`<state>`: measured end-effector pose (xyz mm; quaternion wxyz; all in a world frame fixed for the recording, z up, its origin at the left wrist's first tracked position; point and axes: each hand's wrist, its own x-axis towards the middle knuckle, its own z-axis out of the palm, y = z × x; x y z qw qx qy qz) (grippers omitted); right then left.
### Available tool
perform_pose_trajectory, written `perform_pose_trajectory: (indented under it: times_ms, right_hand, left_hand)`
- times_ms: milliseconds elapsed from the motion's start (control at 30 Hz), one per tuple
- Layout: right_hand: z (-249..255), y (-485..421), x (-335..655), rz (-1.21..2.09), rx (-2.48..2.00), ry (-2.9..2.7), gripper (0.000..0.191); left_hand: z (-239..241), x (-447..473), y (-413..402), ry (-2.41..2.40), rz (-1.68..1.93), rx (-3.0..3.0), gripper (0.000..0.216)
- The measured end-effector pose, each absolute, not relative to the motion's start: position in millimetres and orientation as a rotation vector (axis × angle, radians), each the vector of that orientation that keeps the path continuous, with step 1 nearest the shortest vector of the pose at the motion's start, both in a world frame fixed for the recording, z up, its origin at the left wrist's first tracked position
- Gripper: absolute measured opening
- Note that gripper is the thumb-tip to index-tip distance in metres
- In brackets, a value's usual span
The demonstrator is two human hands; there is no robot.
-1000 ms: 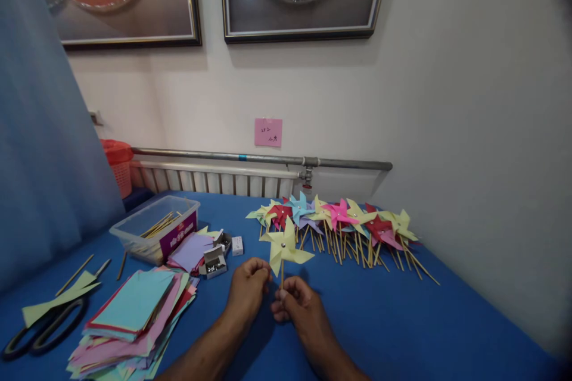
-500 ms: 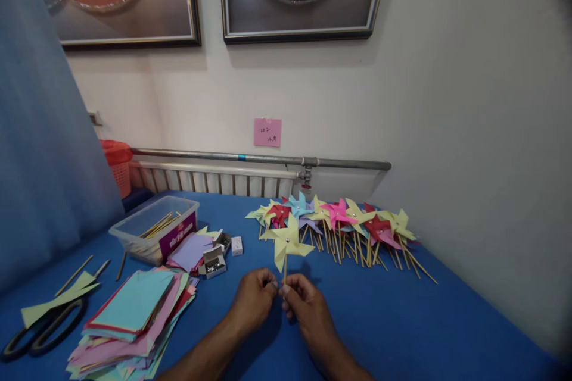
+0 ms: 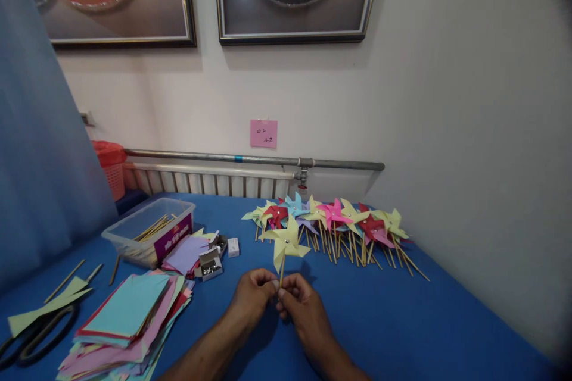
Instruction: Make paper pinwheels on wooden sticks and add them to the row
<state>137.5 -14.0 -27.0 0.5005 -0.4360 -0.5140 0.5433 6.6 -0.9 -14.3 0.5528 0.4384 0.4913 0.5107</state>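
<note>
A pale yellow paper pinwheel (image 3: 291, 246) stands upright in front of me on a thin wooden stick, with a shiny pin at its centre. My right hand (image 3: 304, 305) pinches the lower part of the stick between thumb and fingers. From the other side, my left hand (image 3: 254, 299) closes its thumb and fingertips on the same stick. The stick's lower end is hidden by the fingers. Behind it lies a row of finished pinwheels (image 3: 333, 214) in yellow, pink, red, blue and purple, their sticks pointing toward me.
Left on the blue tabletop (image 3: 402, 333) are stacked coloured paper sheets (image 3: 127, 309), black-handled scissors (image 3: 49, 333) under pale paper strips, and a clear plastic box (image 3: 152, 232) of sticks. Small open boxes of pins (image 3: 209, 264) sit beside it. A wall rises at the right.
My left fingertips have come in against the stick, beside my right hand. The pinwheel stays upright and tilts slightly. The whole view has shifted a little.
</note>
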Motion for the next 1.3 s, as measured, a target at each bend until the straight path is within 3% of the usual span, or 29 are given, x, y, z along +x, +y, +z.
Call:
perform_pose_trajectory:
  times_ms: [867, 1300]
  right_hand:
    - [-34.5, -13.2, 135.1, 1.275, -1.125, -1.343, 0.024]
    - [-27.1, -18.8, 133.8, 1.16, -1.24, -1.448, 0.011]
  left_hand:
    - [-0.7, 6.0, -6.6, 1.177, 1.253, 1.024, 0.024]
    - [-17.2, 7.6, 0.5, 1.152, 1.237, 0.979, 0.024]
